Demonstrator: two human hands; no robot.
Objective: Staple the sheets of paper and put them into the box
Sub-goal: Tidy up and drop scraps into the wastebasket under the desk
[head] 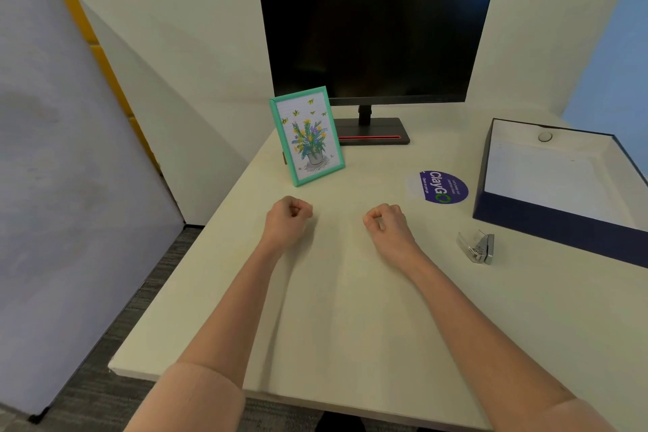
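One pale worktop [350,309] carries a dark monitor [375,28] and, at the right, an open box [547,221] with white paper [540,182] inside. Left hand [287,221] and right hand [385,224] rest mid-worktop, each grip curled together, empty. The stapler [478,247] lies near the box.

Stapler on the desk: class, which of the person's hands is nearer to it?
Right. The right hand sits just left of the stapler, with bare desk between them; the left hand is further left, beyond the right hand.
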